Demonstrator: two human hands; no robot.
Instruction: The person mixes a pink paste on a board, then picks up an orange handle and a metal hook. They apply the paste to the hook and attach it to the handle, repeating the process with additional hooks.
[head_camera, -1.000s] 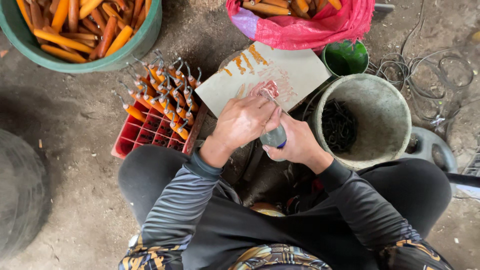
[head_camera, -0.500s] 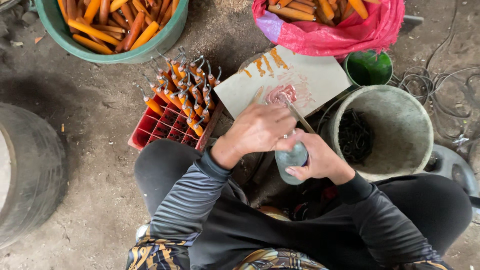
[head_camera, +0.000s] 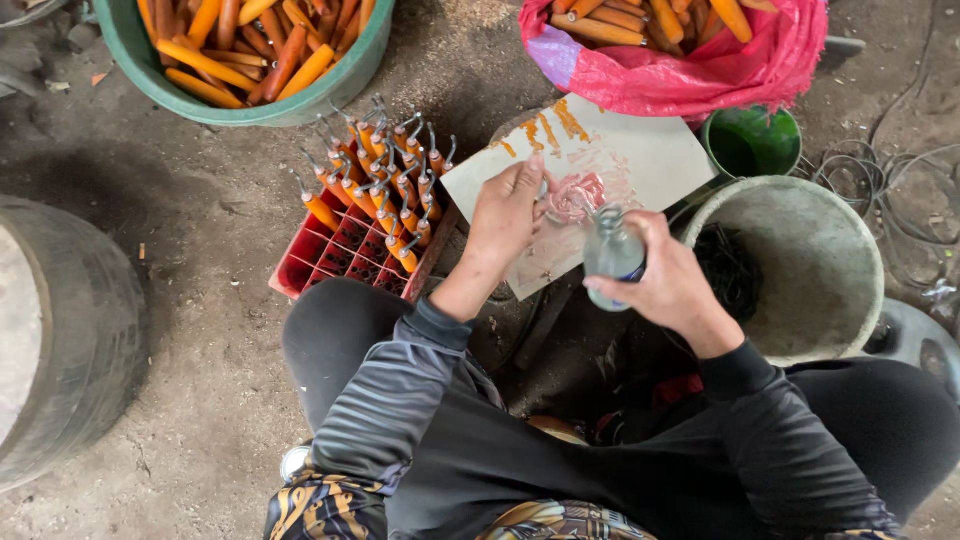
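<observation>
- Right hand grips a small bottle, upright, beside the pink blob on the board
- Left hand rests half-closed at the board's near edge; fingertips seem to pinch something small, I cannot tell what
- Step looks like dosing or mixing the blob; adding more calls for tilting the bottle over it

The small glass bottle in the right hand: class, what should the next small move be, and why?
Probably tip the small glass bottle toward the board. The right hand holds it upright beside the pinkish smear, while the left hand hovers at that smear, its fingers pinching something too small to identify.
</observation>
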